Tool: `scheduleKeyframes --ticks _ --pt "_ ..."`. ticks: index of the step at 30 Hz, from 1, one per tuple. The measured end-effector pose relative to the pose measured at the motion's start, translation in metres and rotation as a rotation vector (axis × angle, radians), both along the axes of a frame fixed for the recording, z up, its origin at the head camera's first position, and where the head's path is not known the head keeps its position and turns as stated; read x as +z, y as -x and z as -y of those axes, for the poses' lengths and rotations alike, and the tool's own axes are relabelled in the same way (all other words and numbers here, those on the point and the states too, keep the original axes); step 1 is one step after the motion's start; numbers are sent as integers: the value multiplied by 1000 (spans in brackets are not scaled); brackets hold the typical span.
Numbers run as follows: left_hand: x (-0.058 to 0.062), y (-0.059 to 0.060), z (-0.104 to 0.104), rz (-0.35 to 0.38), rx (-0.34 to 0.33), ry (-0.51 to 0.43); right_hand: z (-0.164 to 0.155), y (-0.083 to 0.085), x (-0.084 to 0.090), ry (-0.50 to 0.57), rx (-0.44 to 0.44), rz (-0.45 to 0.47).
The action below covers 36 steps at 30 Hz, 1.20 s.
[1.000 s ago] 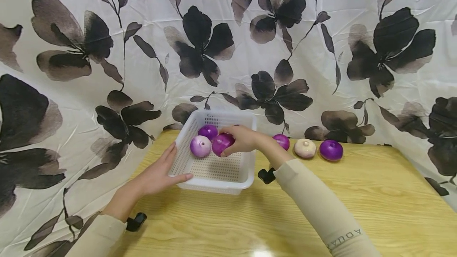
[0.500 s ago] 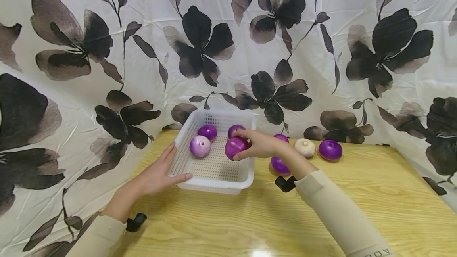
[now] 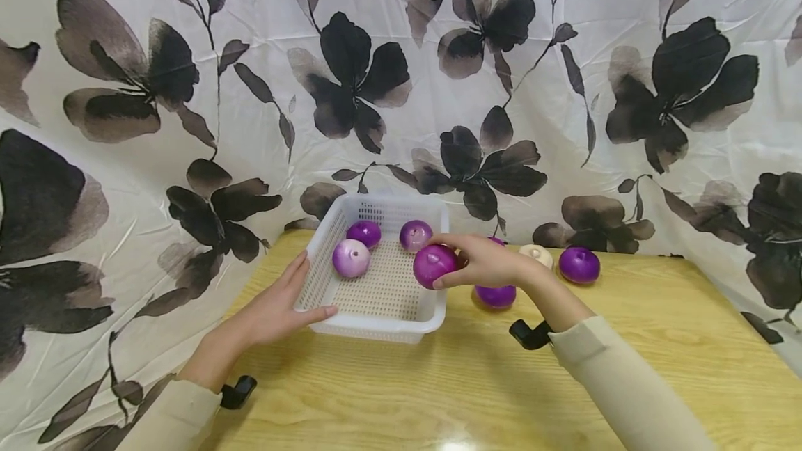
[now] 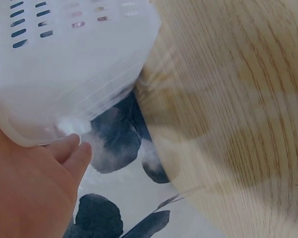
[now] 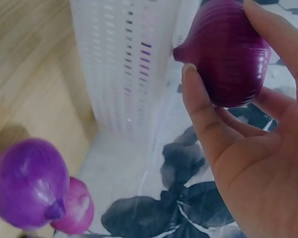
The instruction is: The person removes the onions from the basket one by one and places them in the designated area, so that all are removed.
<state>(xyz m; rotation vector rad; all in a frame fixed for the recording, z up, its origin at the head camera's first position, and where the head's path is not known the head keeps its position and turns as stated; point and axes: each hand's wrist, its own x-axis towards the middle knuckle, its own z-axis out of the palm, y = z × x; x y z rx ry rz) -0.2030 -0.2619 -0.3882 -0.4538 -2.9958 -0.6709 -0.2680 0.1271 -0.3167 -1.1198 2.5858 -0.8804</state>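
My right hand (image 3: pixel 476 264) grips a dark purple onion (image 3: pixel 434 264) just above the right rim of a white slotted basket (image 3: pixel 382 329). In the right wrist view the thumb and fingers of the right hand (image 5: pixel 253 148) curl round the dark purple onion (image 5: pixel 228 52), with the basket wall (image 5: pixel 124 64) behind it. My left hand (image 3: pixel 291 300) holds the basket's front left corner, thumb along the front rim. Inside lie a pale purple onion (image 3: pixel 351 257) and two purple onions (image 3: pixel 364 233), (image 3: pixel 416 234). In the left wrist view the left hand (image 4: pixel 30 188) touches the basket corner (image 4: pixel 64 64).
On the wooden table (image 3: pixel 658 367), right of the basket, lie a purple onion (image 3: pixel 496 295), a white onion (image 3: pixel 535 253) and another purple onion (image 3: pixel 579 264). A flowered cloth (image 3: pixel 401 75) hangs behind and on both sides. The right wrist view shows two purple onions (image 5: pixel 27 181), (image 5: pixel 77 210) below.
My right hand has carried the dark purple onion from inside the basket rightward to its right rim, uncovering an onion at the basket's back. The left hand and basket have stayed still.
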Motion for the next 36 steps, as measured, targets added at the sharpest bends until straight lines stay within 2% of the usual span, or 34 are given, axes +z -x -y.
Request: scheduleKeyframes --ticks 8,14,21,30,36 --pt "-2 2 0 11 11 11 -26 -2 -2 -10 29 -61" --pt "-2 3 1 7 8 14 -57 -4 -8 -37 -46 -56" --pt "-1 2 0 11 1 21 -89 -9 -18 -1 -96 -18" --pt "2 0 -1 12 -3 23 -121 -10 -28 -16 -180 -104" --pt "1 1 -1 19 -1 26 -144 -6 -43 -39 -235 -128"
